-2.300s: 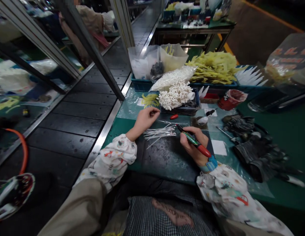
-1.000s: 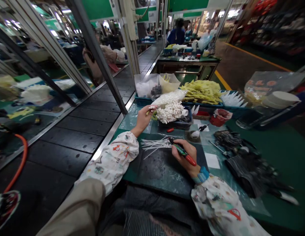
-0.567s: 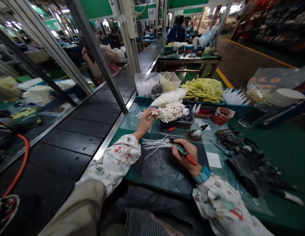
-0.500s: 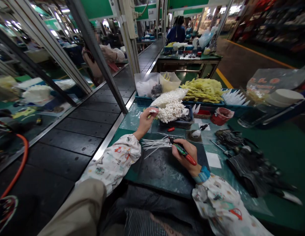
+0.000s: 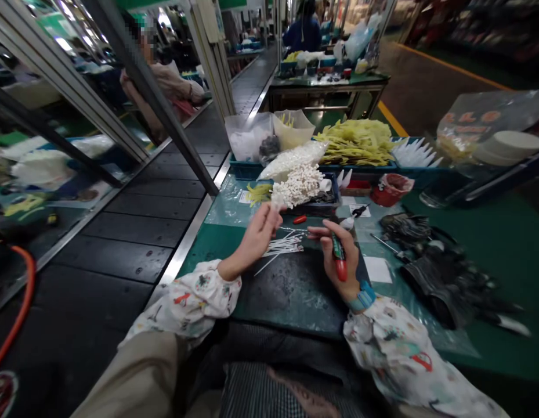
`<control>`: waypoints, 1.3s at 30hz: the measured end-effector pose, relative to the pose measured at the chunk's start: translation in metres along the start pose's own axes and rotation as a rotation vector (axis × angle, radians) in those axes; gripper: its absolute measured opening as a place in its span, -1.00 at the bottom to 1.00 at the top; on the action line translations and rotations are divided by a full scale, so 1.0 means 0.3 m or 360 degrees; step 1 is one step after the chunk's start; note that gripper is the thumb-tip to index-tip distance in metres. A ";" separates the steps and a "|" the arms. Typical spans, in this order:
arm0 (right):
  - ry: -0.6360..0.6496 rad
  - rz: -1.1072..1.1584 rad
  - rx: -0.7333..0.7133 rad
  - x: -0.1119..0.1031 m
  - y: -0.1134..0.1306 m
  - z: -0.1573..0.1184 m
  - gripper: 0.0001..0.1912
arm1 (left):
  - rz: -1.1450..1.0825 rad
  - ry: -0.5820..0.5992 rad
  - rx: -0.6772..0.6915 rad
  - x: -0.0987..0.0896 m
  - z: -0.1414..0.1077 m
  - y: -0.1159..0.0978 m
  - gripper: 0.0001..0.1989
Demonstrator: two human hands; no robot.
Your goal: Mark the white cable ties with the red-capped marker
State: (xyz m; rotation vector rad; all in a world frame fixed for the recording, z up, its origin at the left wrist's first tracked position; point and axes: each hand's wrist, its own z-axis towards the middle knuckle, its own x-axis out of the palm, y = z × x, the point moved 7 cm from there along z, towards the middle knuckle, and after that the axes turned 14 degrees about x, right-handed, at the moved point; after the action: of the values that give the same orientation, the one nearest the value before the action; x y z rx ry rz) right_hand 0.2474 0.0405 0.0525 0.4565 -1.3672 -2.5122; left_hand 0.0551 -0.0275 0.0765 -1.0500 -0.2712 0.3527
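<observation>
My left hand (image 5: 261,231) is closed, its fingertips against something white that I cannot make out, just in front of the heap of small white pieces (image 5: 297,184). Thin white sticks (image 5: 283,246) lie in a loose bundle beside that hand, on the dark work mat (image 5: 290,296). In my right hand (image 5: 344,255) is a marker pen (image 5: 339,258) with a dark body and a red end, held against the palm. The index finger of that hand stretches left toward the sticks. A loose red cap (image 5: 299,219) lies between the two hands.
Bins at the back hold yellow-green pieces (image 5: 356,142) and white pointed pieces (image 5: 415,154). To the right are a red cup (image 5: 391,190), a screwdriver (image 5: 389,247) and black gloves (image 5: 447,284). A conveyor (image 5: 134,232) runs along the left, with a metal post beside it.
My left hand has moved down from the heap's left side toward the sticks. My right hand's fingers have stretched out and the marker has turned steeper. The whole view has shifted slightly.
</observation>
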 end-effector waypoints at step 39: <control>0.0048 0.0078 0.0509 0.048 -0.050 0.015 -0.75 | 0.0280 0.0729 -0.0443 0.068 -0.130 0.112 -0.55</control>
State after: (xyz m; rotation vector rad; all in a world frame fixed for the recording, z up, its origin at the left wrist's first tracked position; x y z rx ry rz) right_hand 0.2315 0.0468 0.0400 0.5110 -1.7534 -2.2440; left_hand 0.0835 -0.0351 0.0296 -1.4003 0.1905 0.2257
